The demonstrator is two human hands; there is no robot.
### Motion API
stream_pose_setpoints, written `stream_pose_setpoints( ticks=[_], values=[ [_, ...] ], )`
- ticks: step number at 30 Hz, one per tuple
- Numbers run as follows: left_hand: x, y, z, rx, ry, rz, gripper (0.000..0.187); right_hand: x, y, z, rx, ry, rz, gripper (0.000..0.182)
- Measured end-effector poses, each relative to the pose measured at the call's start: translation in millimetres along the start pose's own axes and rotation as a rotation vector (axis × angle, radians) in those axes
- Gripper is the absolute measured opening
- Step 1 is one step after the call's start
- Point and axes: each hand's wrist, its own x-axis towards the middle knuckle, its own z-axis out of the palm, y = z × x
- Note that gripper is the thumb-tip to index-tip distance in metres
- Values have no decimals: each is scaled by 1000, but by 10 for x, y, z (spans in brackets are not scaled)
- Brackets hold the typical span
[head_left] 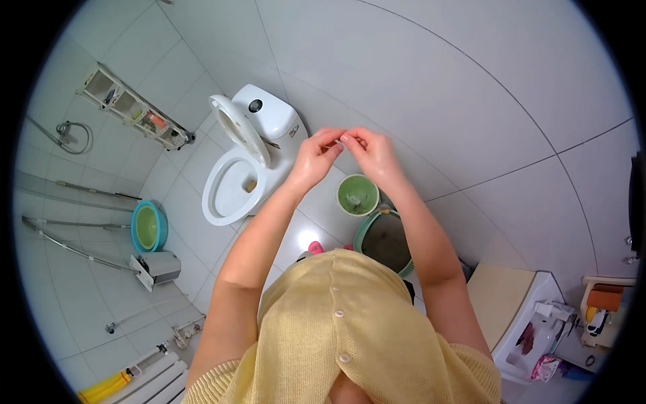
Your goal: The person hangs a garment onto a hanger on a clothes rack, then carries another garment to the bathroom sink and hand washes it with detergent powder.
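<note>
My left hand [315, 159] and my right hand [373, 156] are raised in front of me, fingertips meeting close to the tiled wall. Both are closed in a pinch. A tiny pale bit seems to show between the fingers, too small to name. Below them on the floor stands a green bin [358, 206] with something clear inside. Beside it, partly behind my right forearm, is a teal tub [364, 236] with dark contents. To the left of my hands is a white toilet [282, 114], its lid [239, 128] raised and a yellowish patch in the bowl.
On the left, a shelf rack [134, 108] hangs on the wall; a blue basin [161, 225] with a green inside and a metal box [165, 267] are lower down. A sink [548, 286] with a dark red cloth is at lower right. A pink shoe tip [315, 247] shows below me.
</note>
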Motion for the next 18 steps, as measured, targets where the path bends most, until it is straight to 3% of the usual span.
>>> stream_pose_setpoints(
  ticks=[3, 6, 9, 12, 15, 18],
  values=[
    [26, -34, -27, 84, -47, -167, 24, 40, -100, -82, -112, 73, -155, 18],
    [7, 29, -3, -450, -33, -277, 23, 121, 144, -29, 231, 37, 98, 18],
    [25, 68, 12, -625, -10, -309, 24, 30, 230, -4, 259, -120, 145, 18],
    [56, -75, 8, -397, 41, -198, 26, -45, 87, 7, 252, -144, 164, 18],
    [58, -99, -64, -396, -71, -246, 28, 15, 170, 0, 283, -7, 80, 17],
    [36, 47, -27, -646, -121, -276, 30, 92, 256, -75, 327, 8, 87, 20]
  ],
)
